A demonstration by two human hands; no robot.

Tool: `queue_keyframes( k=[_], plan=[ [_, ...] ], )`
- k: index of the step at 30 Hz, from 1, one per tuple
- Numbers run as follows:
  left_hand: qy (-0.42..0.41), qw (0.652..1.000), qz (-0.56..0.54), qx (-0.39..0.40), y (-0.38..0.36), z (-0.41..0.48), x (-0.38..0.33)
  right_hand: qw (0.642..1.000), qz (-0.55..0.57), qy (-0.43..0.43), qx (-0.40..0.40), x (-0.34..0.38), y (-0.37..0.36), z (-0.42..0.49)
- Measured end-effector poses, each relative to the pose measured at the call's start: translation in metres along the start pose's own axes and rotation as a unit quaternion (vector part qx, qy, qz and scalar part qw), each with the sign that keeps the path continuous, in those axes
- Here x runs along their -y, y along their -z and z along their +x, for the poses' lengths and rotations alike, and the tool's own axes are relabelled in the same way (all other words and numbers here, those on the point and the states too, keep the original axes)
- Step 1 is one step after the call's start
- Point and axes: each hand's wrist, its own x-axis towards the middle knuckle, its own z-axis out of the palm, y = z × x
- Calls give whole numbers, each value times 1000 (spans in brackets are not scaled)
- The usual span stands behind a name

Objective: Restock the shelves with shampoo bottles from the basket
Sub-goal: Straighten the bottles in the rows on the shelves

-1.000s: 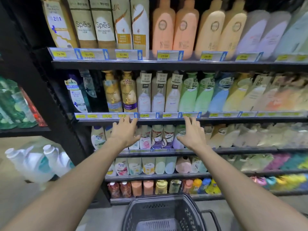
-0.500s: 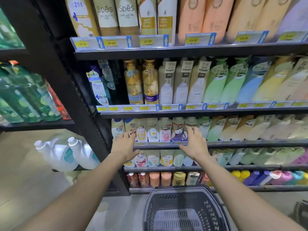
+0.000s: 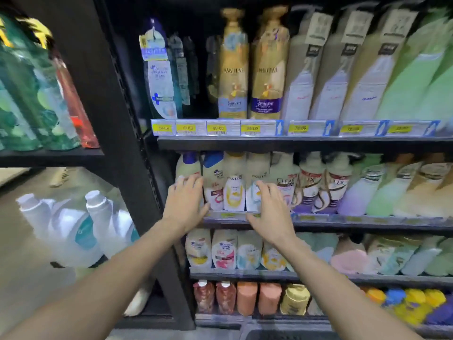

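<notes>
Both my hands reach into the middle shelf [image 3: 318, 223] of shampoo bottles. My left hand [image 3: 187, 201] lies with fingers spread over the leftmost white bottle with a blue cap [image 3: 188, 165]. My right hand [image 3: 270, 208] hovers with relaxed fingers in front of a white Pantene bottle [image 3: 257, 173], beside another Pantene bottle with a yellow label [image 3: 234, 190]. Neither hand holds anything. Only the dark rim of the basket [image 3: 282, 333] shows at the bottom edge. The picture is blurred by motion.
Gold Pantene bottles [image 3: 234, 69] stand on the shelf above, behind yellow price tags [image 3: 252, 128]. Lower shelves hold small pouches and bottles [image 3: 223, 250]. A black upright post [image 3: 137, 168] divides the racks; large white jugs [image 3: 81, 231] sit at floor level to the left.
The view has dropped and closed in on the shelves. Both hands have moved left along the middle shelf, and the basket has slid almost out of view.
</notes>
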Motion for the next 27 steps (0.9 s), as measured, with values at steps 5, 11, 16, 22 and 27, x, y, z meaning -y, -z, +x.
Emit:
queue_keyframes(
  k=[5,11,16,22,27],
  plan=[
    [-57,976,67,-198,-48,24,21,983,12,101,-153,1,-42,42],
    [-67,950,139,-273,-83,24,35,951,-41,162,-259,9,-68,49],
    [-64,941,167,-287,-83,37,33,933,-106,171,-297,15,-58,61],
    [-52,939,167,-297,-67,63,17,930,-209,136,-269,27,-41,85],
    [-28,948,154,-277,-57,78,8,939,-217,95,-248,27,-43,93]
  ],
)
